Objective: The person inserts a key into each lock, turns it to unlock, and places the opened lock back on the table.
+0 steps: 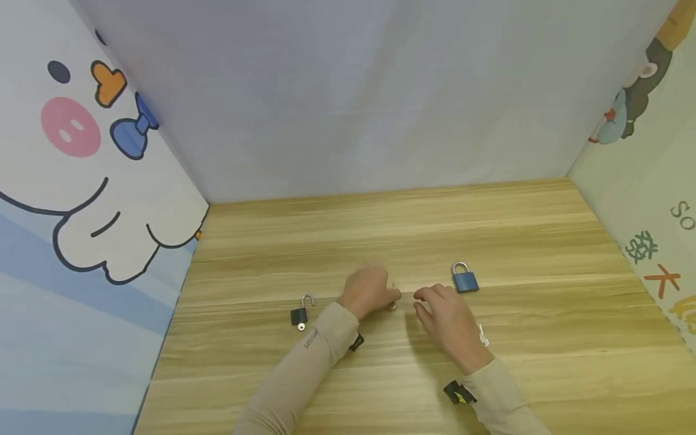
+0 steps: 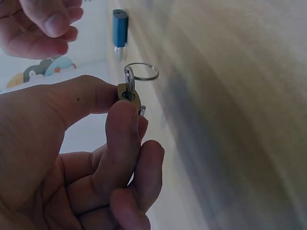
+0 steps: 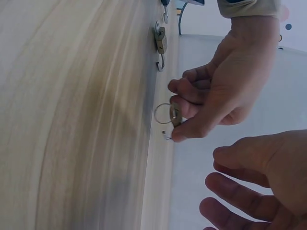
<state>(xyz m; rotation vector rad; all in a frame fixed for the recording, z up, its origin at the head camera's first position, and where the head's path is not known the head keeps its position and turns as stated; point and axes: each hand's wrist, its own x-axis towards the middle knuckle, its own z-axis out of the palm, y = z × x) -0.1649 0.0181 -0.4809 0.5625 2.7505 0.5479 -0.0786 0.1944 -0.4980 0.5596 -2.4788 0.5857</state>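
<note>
My left hand (image 1: 370, 293) pinches a small brass padlock (image 2: 136, 101) between thumb and fingers, just above the wooden table. A key with a thin metal ring (image 2: 148, 79) hangs from this padlock. The tip of its shackle (image 3: 167, 136) shows past the fingertips in the right wrist view. My right hand (image 1: 448, 317) hovers a little to the right with bent, parted fingers and nothing between them. To its upper right lies a blue padlock (image 1: 465, 283), its shackle down in the body. Loose silver keys (image 1: 483, 336) lie beside the right hand, partly hidden by it.
A black padlock (image 1: 299, 316) with a raised shackle lies left of my left arm, a key at its base. In the right wrist view another brass padlock (image 3: 161, 40) lies with its shackle open. Fabric-covered walls (image 1: 348, 109) border the table (image 1: 380, 235).
</note>
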